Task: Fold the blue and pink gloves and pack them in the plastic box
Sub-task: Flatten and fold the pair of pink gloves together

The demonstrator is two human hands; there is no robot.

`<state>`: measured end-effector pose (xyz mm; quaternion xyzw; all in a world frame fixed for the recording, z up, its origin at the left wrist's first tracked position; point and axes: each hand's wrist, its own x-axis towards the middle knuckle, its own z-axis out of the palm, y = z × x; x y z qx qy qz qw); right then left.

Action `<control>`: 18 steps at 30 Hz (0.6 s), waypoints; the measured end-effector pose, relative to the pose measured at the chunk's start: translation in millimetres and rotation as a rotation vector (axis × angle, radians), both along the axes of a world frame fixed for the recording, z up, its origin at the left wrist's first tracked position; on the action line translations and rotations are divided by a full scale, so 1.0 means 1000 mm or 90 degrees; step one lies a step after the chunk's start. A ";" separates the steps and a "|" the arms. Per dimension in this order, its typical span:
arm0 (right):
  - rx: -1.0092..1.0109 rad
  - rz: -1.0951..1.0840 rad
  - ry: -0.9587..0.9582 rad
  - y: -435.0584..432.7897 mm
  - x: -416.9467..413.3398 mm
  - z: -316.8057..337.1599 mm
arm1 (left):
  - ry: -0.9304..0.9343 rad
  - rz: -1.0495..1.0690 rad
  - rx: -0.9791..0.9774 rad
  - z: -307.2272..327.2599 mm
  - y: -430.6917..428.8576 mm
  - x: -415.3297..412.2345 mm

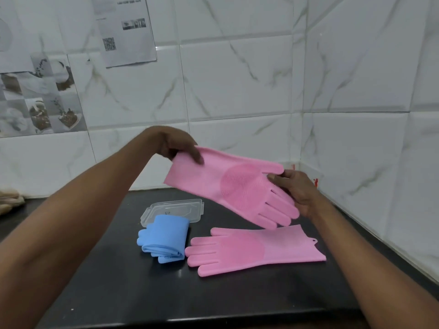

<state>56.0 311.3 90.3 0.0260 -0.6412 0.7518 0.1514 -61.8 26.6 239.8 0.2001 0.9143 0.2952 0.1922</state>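
I hold one pink glove [228, 184] aloft, left hand [175, 144] pinching its cuff, right hand [297, 188] its fingers. Below my hands: blue gloves [164, 238] folded, unpacked, touching the plastic box [175, 207]; second pink glove [254, 250] flat, unfolded.

Printed paper [126, 29] taped to marble-tiled wall [237, 79]; perhaps cloth [9, 200] at counter's [118, 293] left edge.

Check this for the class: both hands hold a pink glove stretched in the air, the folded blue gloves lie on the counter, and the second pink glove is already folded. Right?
Not quite. The head view shows the second pink glove lying flat and unfolded on the counter. The rest stands.
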 end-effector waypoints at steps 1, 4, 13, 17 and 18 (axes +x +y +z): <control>0.042 -0.004 -0.004 0.006 0.000 0.007 | -0.019 -0.006 0.015 -0.006 -0.004 -0.002; 0.145 0.016 -0.005 0.016 0.005 0.023 | -0.022 -0.007 0.043 -0.019 -0.010 -0.004; 0.101 0.075 -0.040 -0.027 0.016 0.079 | 0.527 0.130 0.051 -0.067 0.031 0.034; -0.005 -0.073 0.003 -0.063 0.011 0.092 | 0.081 0.079 0.463 -0.086 0.040 0.073; -0.006 -0.084 0.011 -0.069 0.010 0.093 | -0.087 0.019 0.561 -0.089 0.039 0.081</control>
